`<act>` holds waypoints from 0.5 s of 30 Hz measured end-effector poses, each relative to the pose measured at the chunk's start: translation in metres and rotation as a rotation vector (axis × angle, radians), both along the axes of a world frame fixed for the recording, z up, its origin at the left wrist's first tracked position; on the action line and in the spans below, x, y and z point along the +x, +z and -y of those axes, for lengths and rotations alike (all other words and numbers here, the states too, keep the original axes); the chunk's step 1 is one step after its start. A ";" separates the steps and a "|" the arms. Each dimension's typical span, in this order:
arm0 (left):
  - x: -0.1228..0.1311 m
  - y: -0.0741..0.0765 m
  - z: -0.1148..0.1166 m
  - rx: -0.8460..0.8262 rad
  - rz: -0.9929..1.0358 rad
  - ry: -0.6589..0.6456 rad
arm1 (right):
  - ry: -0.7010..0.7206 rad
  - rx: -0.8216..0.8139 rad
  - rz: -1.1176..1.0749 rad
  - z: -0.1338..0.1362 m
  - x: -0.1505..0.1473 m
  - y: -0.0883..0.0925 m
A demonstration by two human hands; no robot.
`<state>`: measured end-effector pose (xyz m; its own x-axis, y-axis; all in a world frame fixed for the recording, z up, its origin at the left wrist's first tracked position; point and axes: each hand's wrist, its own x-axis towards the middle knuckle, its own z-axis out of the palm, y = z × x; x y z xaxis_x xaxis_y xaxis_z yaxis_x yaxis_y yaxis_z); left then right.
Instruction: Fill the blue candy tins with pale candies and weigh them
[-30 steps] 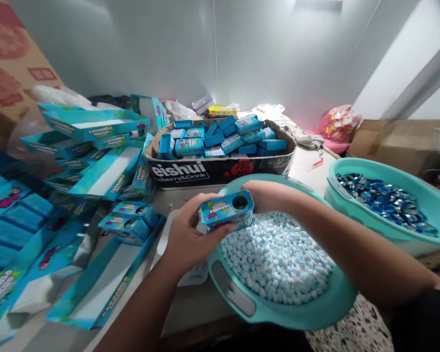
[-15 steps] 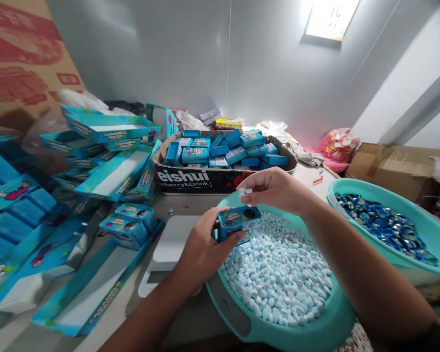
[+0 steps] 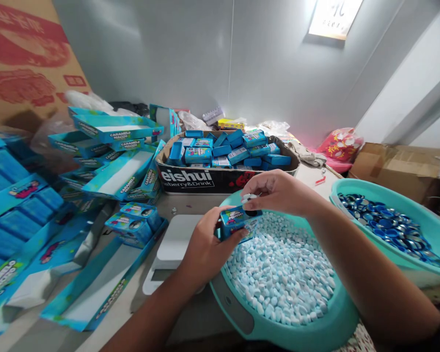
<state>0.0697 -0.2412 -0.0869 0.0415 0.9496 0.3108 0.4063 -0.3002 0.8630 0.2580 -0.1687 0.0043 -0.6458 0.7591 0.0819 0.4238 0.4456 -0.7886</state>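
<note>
My left hand (image 3: 209,239) is closed around a small blue candy tin (image 3: 236,221) with a dark round opening in its top. Just above that opening, my right hand (image 3: 273,193) pinches a few white candies (image 3: 249,197) between thumb and fingers. Both hands are over the rim of a teal basin (image 3: 297,337). Pale blue and white candies (image 3: 282,278) fill much of it. Left of the basin lies a white kitchen scale (image 3: 176,239), partly covered by my left forearm.
A black carton (image 3: 190,181) of blue tins stands behind the basin. Another teal basin (image 3: 337,188) on the right holds blue lids (image 3: 385,220). Blue display trays (image 3: 121,129) are stacked at left; one nearer tray (image 3: 95,288) carries several tins (image 3: 134,225).
My right hand has lowered slightly with the candies, closer to the tin's opening. My left hand keeps holding the tin. The whole view has shifted a little.
</note>
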 end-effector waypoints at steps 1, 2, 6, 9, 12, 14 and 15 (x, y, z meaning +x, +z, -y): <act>0.000 0.000 0.000 0.000 -0.001 0.001 | 0.004 0.008 0.011 0.000 0.000 0.000; 0.000 0.000 0.000 0.000 -0.001 0.005 | 0.007 0.016 0.022 0.000 0.001 0.000; 0.000 -0.002 0.000 0.006 -0.020 0.033 | 0.006 0.061 0.062 0.001 0.002 0.002; 0.000 -0.003 0.000 0.021 -0.026 0.031 | 0.017 0.088 0.077 0.003 0.001 0.004; 0.000 -0.004 0.000 0.023 -0.032 0.030 | 0.040 0.088 0.081 0.005 0.000 0.007; 0.000 -0.004 0.000 0.018 -0.032 0.034 | 0.052 0.102 0.073 0.006 0.000 0.009; 0.000 -0.004 0.000 0.014 -0.027 0.036 | 0.053 0.114 0.072 0.006 0.000 0.010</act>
<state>0.0697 -0.2410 -0.0906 0.0163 0.9460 0.3238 0.4400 -0.2976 0.8472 0.2577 -0.1746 0.0140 -0.6920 0.7122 0.1177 0.4511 0.5539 -0.6998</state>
